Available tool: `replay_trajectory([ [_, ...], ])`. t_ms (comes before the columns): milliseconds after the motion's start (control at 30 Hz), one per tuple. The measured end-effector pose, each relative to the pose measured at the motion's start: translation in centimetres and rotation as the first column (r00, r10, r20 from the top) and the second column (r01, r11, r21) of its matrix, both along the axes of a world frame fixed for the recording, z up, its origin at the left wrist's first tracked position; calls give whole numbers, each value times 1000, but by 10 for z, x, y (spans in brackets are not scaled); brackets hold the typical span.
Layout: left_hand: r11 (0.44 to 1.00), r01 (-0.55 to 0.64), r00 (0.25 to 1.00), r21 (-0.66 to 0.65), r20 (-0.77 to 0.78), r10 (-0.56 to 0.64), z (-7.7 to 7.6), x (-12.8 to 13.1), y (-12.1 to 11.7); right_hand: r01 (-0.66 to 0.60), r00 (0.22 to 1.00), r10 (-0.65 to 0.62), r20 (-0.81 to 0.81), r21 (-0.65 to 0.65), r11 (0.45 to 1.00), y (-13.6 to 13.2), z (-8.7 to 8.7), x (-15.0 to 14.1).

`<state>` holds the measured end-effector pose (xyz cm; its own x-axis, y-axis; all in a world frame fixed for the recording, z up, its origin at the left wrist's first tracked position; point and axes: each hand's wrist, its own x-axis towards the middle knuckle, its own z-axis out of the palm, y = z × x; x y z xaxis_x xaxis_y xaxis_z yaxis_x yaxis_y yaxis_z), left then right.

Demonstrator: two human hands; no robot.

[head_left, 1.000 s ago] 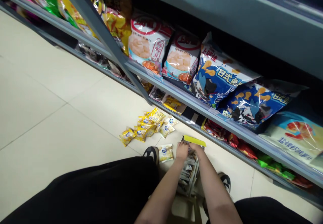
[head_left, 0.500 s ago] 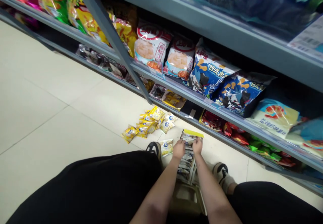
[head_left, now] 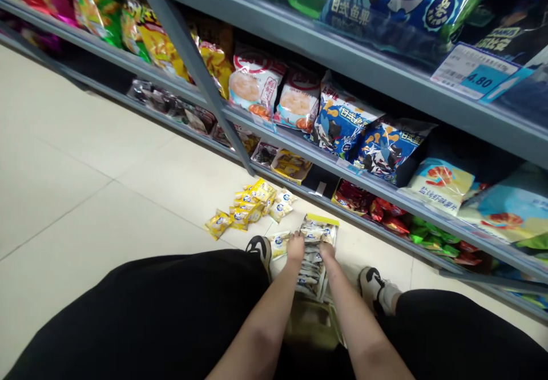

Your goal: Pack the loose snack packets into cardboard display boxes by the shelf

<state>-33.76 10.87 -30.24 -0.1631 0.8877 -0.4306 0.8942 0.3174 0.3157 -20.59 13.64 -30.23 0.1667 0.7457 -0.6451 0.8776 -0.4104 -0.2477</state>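
Note:
Between my feet stands a display box with a yellow edge (head_left: 322,219), filled with rows of small whitish snack packets (head_left: 311,271). At its left side my left hand (head_left: 295,247) is closed, fingers curled over the packets at the edge. My right hand (head_left: 327,251) is closed at the opposite side, partly hiding its fingertips. A few packets lie across the box between both hands. Just left of my left hand, a pale yellow packet (head_left: 279,245) lies on the floor by my shoe. Farther left is a loose heap of yellow snack packets (head_left: 250,204).
A grey shelf (head_left: 295,140) runs diagonally ahead, carrying shrimp-flake bags (head_left: 256,83) and blue snack bags (head_left: 342,118). On its lowest level are a box of yellow packets (head_left: 291,166) and red packets (head_left: 355,196). My shoes (head_left: 371,288) flank the box. Behind it sits an olive-coloured stool-like object (head_left: 314,320).
My hands have shifted slightly toward me along the box, and more packets show beyond them. The camera view has tilted a little, showing more of the upper shelf.

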Motion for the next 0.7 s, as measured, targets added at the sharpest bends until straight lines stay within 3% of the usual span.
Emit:
replay_trajectory([
  [167, 999, -35, 999, -33, -10, 35, 4, -3, -3, -20, 999, 20, 27, -12, 1000, -19, -9, -2],
  [300, 984, 176, 981, -9, 79, -175, 5, 3, -28, -63, 997, 64, -37, 27, 998, -15, -16, 1],
  [433, 894, 447, 876, 26, 194, -443, -3, 16, -42, -97, 993, 99, -63, 39, 995, -3, -23, 5],
  [700, 859, 500, 861, -111, 171, -479, -26, 34, -36, -57, 997, 57, -47, 10, 998, -3, -19, 16],
])
